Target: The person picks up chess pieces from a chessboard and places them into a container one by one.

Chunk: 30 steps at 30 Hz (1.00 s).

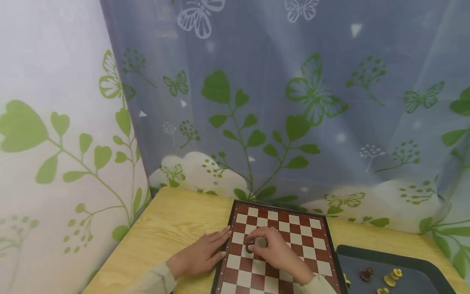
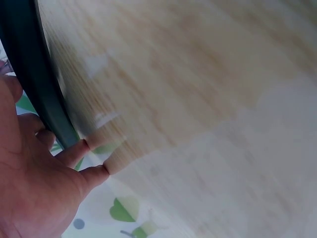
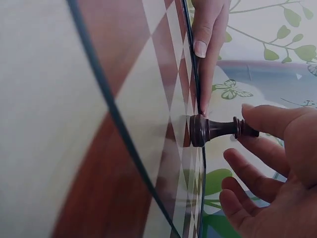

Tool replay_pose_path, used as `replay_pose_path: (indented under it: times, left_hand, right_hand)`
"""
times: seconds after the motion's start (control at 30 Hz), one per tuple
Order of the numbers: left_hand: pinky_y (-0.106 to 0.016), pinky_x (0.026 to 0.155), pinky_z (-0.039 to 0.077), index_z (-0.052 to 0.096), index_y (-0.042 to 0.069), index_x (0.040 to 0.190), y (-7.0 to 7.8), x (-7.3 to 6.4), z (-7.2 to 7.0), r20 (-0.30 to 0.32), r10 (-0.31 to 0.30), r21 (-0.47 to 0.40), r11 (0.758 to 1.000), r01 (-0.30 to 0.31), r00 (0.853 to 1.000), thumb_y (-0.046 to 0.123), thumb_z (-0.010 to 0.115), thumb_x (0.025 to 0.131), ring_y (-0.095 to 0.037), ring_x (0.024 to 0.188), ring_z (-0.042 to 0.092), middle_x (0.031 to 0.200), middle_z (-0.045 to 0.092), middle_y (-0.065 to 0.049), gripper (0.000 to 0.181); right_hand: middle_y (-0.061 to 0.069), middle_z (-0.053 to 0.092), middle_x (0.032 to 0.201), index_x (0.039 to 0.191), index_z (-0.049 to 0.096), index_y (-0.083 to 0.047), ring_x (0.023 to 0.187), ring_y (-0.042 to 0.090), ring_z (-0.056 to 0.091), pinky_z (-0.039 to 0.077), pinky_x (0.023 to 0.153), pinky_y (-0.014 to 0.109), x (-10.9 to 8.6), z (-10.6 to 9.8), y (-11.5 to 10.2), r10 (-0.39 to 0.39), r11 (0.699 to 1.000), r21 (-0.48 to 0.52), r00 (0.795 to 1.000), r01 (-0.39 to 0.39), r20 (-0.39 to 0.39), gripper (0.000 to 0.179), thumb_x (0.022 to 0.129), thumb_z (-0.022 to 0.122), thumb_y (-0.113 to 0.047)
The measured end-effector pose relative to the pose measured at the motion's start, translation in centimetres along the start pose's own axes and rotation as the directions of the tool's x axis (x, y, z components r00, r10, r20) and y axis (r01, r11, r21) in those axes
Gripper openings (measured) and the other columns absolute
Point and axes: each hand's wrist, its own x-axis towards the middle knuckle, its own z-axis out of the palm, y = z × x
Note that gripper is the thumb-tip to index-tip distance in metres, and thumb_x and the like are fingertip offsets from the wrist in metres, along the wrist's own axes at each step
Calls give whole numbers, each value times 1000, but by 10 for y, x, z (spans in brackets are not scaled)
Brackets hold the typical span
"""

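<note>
My right hand pinches a dark brown chess piece near its top between thumb and forefinger, the other fingers spread loosely. The piece is upright, its round base right at the chessboard's squares, on the left half of the board; the fingers hide its tip. The chessboard has red-brown and cream squares and a black frame. At its left edge lies my left hand, fingers extended, fingertips touching the frame; the left wrist view shows it beside the dark board edge.
A dark tray stands right of the board, holding a brown chess piece and several gold ones. The wooden table runs back to a printed curtain, with another pale curtain side at the left.
</note>
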Motion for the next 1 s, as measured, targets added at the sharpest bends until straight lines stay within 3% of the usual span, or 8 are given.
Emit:
replay_pose_path:
  times: [0.13,0.23,0.4,0.63,0.87,1.0]
  left_hand:
    - [-67,116,29,22,11,163,1,5,3,8,0,6,1000,0,1000,44,31,111,-36,151,30,171,15,-3,62]
    - [-66,117,28,21,12,163,1,7,4,11,-2,16,1000,2,1000,44,30,111,-35,152,30,171,14,-2,62]
    - [-65,116,30,22,10,163,0,7,3,10,-3,25,1000,3,1000,43,32,111,-36,152,30,171,15,-4,62]
    - [-66,115,31,23,8,163,1,1,-1,-11,7,24,1000,-7,1000,41,33,112,-38,151,30,171,17,-7,62]
    - [-67,115,31,22,8,163,0,1,2,1,7,30,1000,-7,1000,41,31,112,-37,152,29,171,15,-7,62]
    - [-66,116,30,22,8,163,-1,0,4,3,-1,32,1000,1,1000,42,31,112,-36,152,28,171,15,-7,62]
  right_hand:
    - [4,74,105,104,77,-8,101,20,67,55,91,49,1,-3,1,-44,999,-23,999,43,-18,11,94,73,-10]
    - [4,74,107,101,78,-9,103,22,68,55,90,50,1,-6,1,-43,999,-34,998,41,-49,9,94,73,-13]
    - [4,73,115,105,79,-15,109,27,66,54,91,55,0,-15,-8,9,1000,-9,993,-10,-120,13,93,76,-21]
    - [2,72,117,109,77,-23,114,28,65,52,95,57,-10,-36,-21,54,999,16,989,-52,-136,16,94,75,-20]
    - [2,70,120,113,76,-18,120,33,61,49,99,58,-31,-50,-7,176,984,43,972,-171,-158,20,93,75,-20]
    - [3,71,118,114,75,-14,118,34,63,50,98,58,-43,-57,3,183,983,14,967,-184,-175,22,93,75,-19]
